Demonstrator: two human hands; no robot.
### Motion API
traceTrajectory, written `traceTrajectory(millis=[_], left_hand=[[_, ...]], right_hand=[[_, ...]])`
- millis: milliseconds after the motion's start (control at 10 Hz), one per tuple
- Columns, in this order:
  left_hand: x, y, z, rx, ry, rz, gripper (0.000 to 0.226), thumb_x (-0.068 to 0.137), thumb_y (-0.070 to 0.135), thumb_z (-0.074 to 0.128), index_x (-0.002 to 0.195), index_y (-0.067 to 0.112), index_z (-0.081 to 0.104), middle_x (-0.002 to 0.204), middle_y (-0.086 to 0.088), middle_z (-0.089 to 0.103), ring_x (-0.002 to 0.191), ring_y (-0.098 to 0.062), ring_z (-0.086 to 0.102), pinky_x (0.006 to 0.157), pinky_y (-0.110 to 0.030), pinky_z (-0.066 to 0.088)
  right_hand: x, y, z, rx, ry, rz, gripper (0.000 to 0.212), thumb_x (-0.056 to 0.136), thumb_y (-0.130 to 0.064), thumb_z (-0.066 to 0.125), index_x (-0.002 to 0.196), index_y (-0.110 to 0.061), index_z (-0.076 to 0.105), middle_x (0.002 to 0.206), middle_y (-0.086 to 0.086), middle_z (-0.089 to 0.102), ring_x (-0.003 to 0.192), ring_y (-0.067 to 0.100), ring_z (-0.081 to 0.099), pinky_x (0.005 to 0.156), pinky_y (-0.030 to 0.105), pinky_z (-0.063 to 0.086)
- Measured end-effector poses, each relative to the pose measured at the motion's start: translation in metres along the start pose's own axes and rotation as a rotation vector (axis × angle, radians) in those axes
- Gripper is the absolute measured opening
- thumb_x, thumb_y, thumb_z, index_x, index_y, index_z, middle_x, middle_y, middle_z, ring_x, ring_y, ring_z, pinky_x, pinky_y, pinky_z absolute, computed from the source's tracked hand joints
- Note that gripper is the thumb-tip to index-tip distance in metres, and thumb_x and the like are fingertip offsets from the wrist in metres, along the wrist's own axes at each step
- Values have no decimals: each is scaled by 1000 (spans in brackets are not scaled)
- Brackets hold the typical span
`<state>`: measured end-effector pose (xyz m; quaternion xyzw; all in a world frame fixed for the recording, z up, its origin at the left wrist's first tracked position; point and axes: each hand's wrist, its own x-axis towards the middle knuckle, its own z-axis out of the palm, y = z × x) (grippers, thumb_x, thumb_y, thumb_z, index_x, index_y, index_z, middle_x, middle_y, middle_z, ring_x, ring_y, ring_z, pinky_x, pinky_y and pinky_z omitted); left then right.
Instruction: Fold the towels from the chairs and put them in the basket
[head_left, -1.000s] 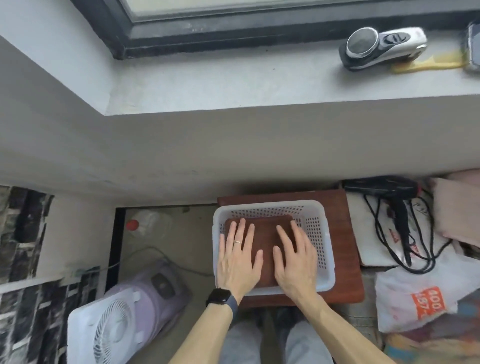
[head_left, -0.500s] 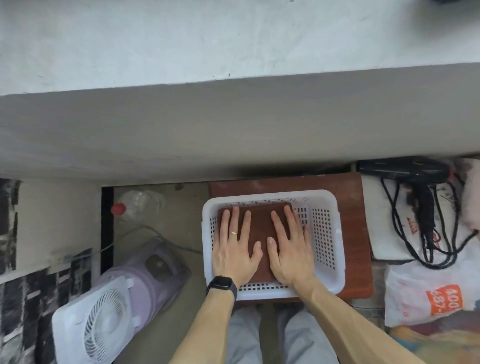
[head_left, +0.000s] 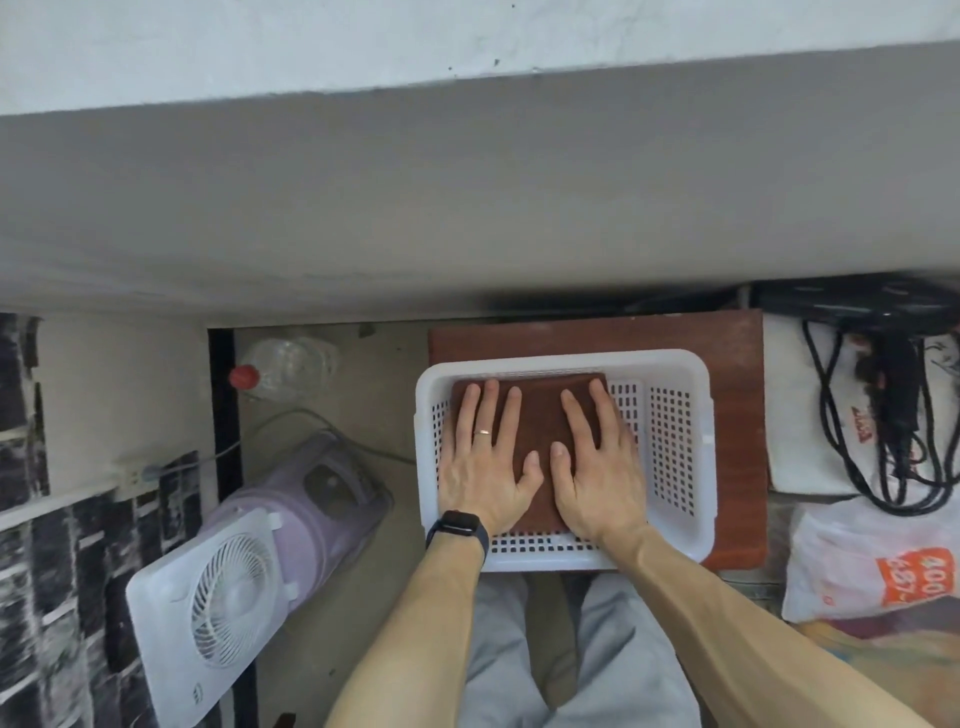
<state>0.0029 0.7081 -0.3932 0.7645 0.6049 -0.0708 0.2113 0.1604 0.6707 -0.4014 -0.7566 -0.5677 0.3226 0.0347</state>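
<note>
Folded brown towel (head_left: 535, 415) in left half of white basket (head_left: 675, 358), flat on btm. On towel, side by side: left hand (head_left: 480, 462) & right hand (head_left: 597, 467), palms down, fingers straight & spread, pressing. Basket on red-brown board (head_left: 737, 338); white fan (head_left: 218, 582) on floor, near left.

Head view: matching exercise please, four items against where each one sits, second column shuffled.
Things:
1. folded brown towel
2. white basket
3. clear bottle
4. white fan

Places:
a. lying on the floor by the wall, red cap to the left
b. on the brown wooden board
c. in the basket, under the left hand and right hand, both flat
d. lower left, beside the purple appliance

Pairs: 1-c, 2-b, 3-a, 4-d.
</note>
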Motion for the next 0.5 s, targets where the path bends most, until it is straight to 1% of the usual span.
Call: traceTrajectory(millis=[100, 200, 300, 400, 500], left_hand=[[-1, 1, -2, -7, -6, 5, 74, 88, 47, 45, 155, 19, 28, 162, -10, 25, 152, -28, 12, 121, -51, 21], [-1, 3, -7, 2, -9, -5, 73, 89, 46, 43, 155, 19, 29, 161, -9, 27, 152, -27, 13, 122, -50, 21], [-7, 7, -20, 41, -9, 8, 71, 91, 46, 41, 155, 19, 28, 161, -10, 27, 152, -27, 13, 123, -48, 16], [-14, 12, -36, 60, -44, -15, 69, 93, 49, 38, 156, 21, 27, 162, -6, 27, 152, -25, 16, 123, -52, 13], [-20, 18, -63, 95, -81, 5, 67, 96, 51, 33, 157, 24, 23, 164, -3, 21, 153, -23, 12, 121, -54, -3]], right_hand=[[-1, -2, 0, 3, 8, 14, 62, 98, -49, 34, 157, -38, 19, 168, -4, 4, 150, 30, 21, 120, 53, 25], [-3, -4, -3, -4, 24, 21, 61, 99, -51, 31, 157, -39, 17, 168, -7, 2, 148, 29, 25, 118, 54, 29], [-11, -10, -11, -15, 16, 24, 60, 100, -53, 27, 157, -42, 11, 169, -8, 1, 146, 30, 29, 116, 55, 31], [-19, -18, -27, -78, -12, 6, 60, 101, -54, 24, 158, -41, 10, 169, -5, 5, 150, 31, 20, 120, 55, 22], [-27, -27, -53, -180, -33, -20, 60, 100, -53, 27, 158, -37, 20, 168, 0, 13, 153, 32, 10, 123, 54, 14]])
